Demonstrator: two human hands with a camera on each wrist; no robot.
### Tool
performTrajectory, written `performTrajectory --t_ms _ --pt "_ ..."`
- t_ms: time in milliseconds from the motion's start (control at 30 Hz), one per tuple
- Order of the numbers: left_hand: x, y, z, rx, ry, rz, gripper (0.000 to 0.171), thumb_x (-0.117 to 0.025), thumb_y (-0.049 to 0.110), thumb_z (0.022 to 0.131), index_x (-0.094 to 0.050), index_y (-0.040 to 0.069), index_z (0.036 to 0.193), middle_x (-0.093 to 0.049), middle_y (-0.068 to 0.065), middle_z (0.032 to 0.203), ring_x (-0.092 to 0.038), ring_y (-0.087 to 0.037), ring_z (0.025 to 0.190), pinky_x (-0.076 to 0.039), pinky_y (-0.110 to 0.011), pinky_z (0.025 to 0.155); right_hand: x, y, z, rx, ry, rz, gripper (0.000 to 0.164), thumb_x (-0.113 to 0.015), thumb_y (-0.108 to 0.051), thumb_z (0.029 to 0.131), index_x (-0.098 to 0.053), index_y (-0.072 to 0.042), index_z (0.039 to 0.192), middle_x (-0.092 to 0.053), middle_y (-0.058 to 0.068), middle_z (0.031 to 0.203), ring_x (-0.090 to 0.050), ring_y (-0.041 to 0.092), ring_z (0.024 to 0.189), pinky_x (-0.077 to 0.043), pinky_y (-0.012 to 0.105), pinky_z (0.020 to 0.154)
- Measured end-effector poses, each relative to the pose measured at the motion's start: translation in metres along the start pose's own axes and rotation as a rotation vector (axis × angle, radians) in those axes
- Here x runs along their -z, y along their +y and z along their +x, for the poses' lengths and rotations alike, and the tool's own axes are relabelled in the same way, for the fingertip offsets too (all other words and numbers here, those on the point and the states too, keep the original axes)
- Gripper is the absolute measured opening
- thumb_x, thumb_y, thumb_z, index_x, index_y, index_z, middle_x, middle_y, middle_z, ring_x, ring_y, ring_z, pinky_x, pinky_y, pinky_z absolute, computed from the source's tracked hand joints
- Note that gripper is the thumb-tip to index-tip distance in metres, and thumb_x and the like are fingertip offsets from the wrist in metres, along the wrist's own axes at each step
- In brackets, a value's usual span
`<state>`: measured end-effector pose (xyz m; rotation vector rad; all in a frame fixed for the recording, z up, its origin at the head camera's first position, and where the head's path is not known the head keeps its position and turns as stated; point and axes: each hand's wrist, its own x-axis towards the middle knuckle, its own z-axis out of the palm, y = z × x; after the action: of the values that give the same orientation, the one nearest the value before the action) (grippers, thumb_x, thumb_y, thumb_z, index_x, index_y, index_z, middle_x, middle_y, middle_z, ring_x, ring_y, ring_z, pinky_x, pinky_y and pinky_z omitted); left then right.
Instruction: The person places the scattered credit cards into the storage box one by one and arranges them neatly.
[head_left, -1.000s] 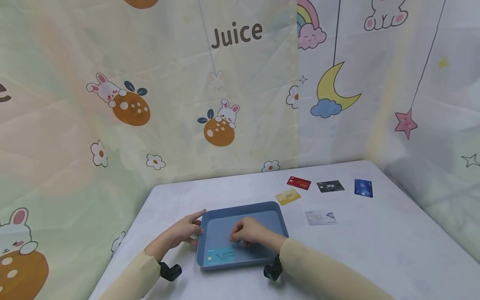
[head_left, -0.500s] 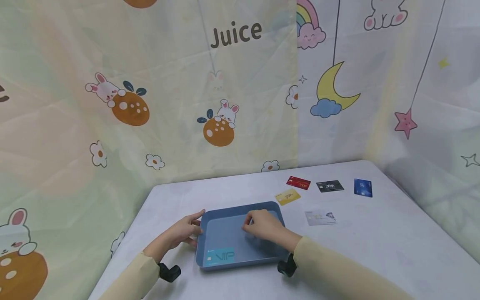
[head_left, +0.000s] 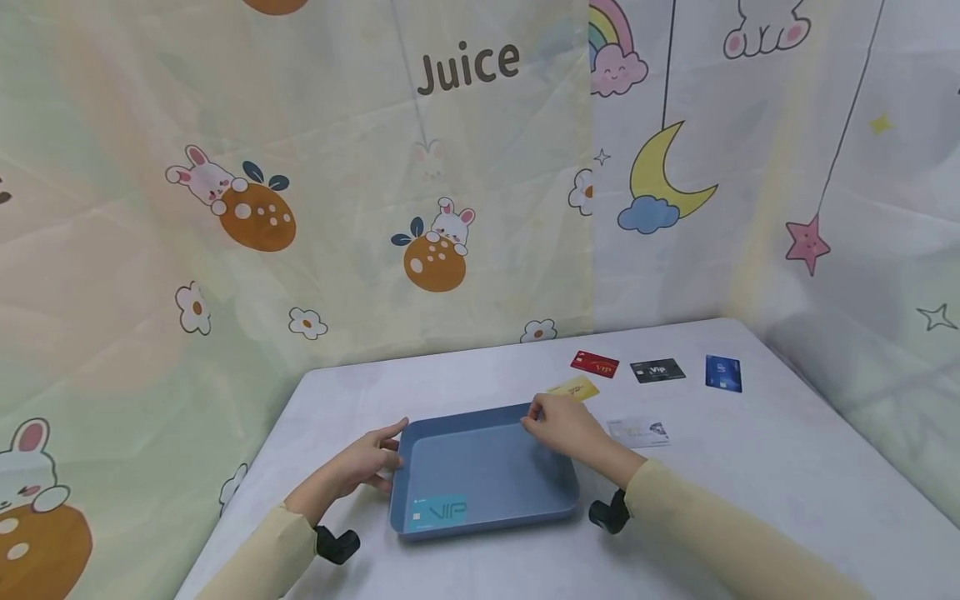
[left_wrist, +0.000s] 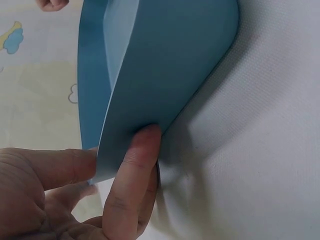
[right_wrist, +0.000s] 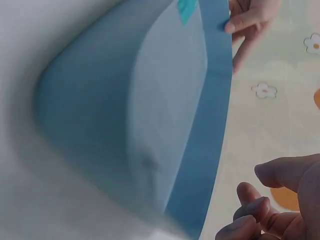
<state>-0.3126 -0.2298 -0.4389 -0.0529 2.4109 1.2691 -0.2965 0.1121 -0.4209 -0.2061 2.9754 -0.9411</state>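
Note:
Against the left end of the blue tray (head_left: 495, 467) rests my left hand (head_left: 363, 462); in the left wrist view a finger (left_wrist: 132, 180) presses on the tray's outer wall near the corner. A teal VIP card (head_left: 440, 512) lies inside the tray at its front left. My right hand (head_left: 562, 425) is over the tray's far right corner, close to a yellow card (head_left: 576, 387) that it partly covers in the head view. In the right wrist view its thumb and loosely bent fingers (right_wrist: 287, 170) are apart, with nothing between them.
Right of the tray lies a silvery card (head_left: 639, 432). Farther back are a red VIP card (head_left: 595, 364), a black Vip card (head_left: 657, 370) and a blue card (head_left: 723, 373). A printed cloth (head_left: 345, 208) hangs behind the white table (head_left: 750, 483).
My right hand has moved from the tray's middle to the right and away from me, to its far right corner. The left hand has stayed at the tray, and the teal card lies still.

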Motion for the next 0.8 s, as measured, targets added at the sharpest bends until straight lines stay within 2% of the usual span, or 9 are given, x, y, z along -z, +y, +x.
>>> performTrajectory --t_ms 133,400,800 --pt "-0.001 -0.001 0.000 0.007 0.005 0.004 0.081 -0.065 0.000 0.091 -0.031 0.015 0.164 -0.044 -0.032 0.150 -0.063 -0.031 0.109 -0.061 -0.039 0.068 0.007 0.016 -0.001 -0.013 0.020 -0.004 0.016 -0.072 -0.027 0.096 -0.068 -0.012 0.095 -0.058 0.000 0.068 -0.054 0.015 0.061 -0.043 0.025 0.055" --pt "-0.001 0.000 0.001 0.003 0.004 0.008 0.082 -0.064 -0.001 0.091 -0.030 0.014 0.164 -0.044 -0.032 0.150 -0.063 -0.032 0.109 -0.061 -0.040 0.069 0.023 0.046 -0.002 -0.066 0.021 -0.079 0.021 -0.068 -0.030 0.097 -0.067 -0.009 0.098 -0.057 0.001 0.066 -0.052 0.017 0.060 -0.038 0.026 0.054" --pt "-0.003 0.000 0.000 -0.008 0.012 0.027 0.081 -0.062 -0.001 0.091 -0.030 0.013 0.164 -0.043 -0.033 0.150 -0.062 -0.032 0.109 -0.060 -0.040 0.069 0.042 0.076 -0.010 -0.132 -0.025 -0.105 0.024 -0.070 -0.030 0.097 -0.067 -0.006 0.099 -0.060 0.004 0.070 -0.055 0.019 0.064 -0.044 0.027 0.057"
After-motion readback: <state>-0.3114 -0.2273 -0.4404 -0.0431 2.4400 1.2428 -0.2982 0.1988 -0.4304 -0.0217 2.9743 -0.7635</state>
